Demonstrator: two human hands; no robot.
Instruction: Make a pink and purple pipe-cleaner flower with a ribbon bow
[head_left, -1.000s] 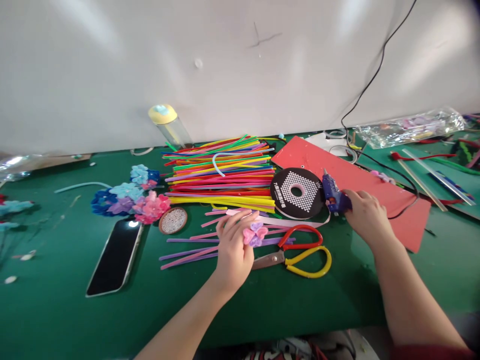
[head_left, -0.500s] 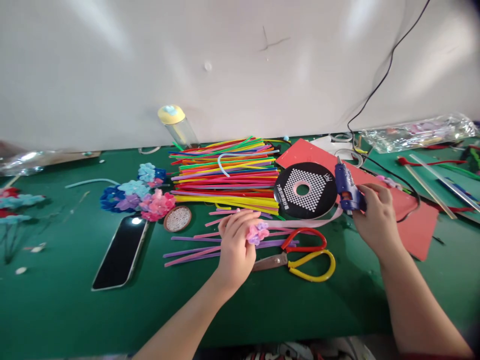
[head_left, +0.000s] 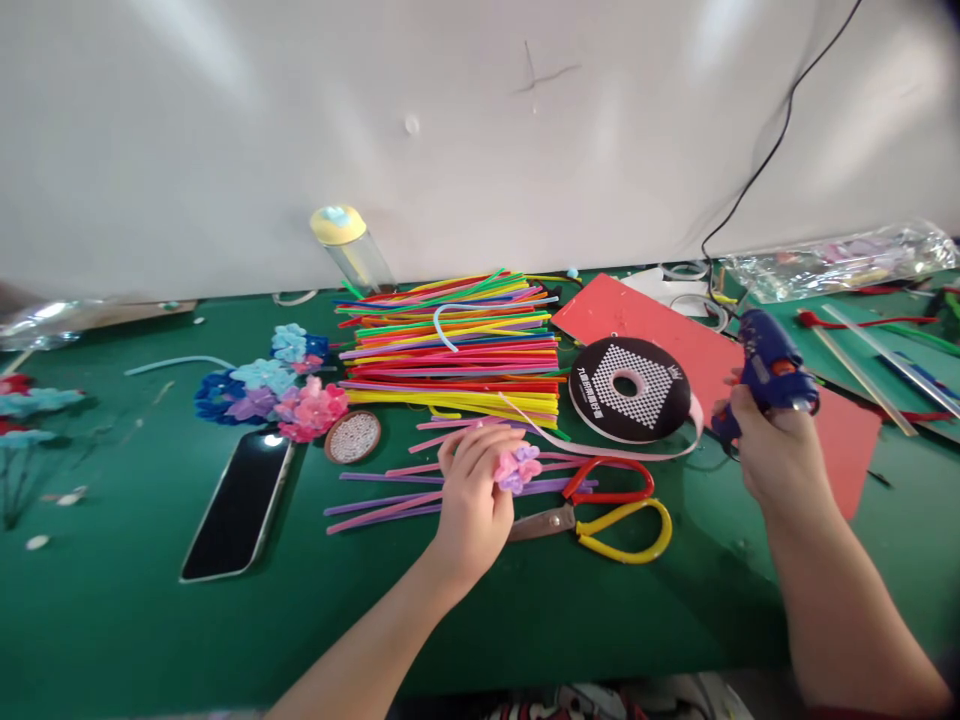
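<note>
My left hand (head_left: 476,485) is closed around a small pink and purple pipe-cleaner flower (head_left: 517,468), whose head pokes out by the thumb. In my right hand (head_left: 784,455) is a blue glue gun (head_left: 769,370), gripped by its handle and raised over a red sheet (head_left: 652,320). Between the hands lies a black ribbon spool (head_left: 628,390), with a loose tail of pale pink ribbon (head_left: 577,447) curling toward my left hand. Scissors (head_left: 600,515) with one red and one yellow handle rest below it. Loose pink and purple pipe cleaners (head_left: 390,500) lie under and beside my left hand.
Many coloured pipe cleaners (head_left: 450,350) are heaped mid-table. Finished flowers (head_left: 277,385), a dish of white beads (head_left: 352,437) and a phone (head_left: 238,505) sit to the left. A yellow-lidded bottle (head_left: 352,245) stands behind. A black cord (head_left: 787,110) hangs at the right.
My right hand has lifted the glue gun by its handle and shifted it right, off the spool's edge. The spool has moved slightly right, and the ribbon's end shows loose. My left hand stays put.
</note>
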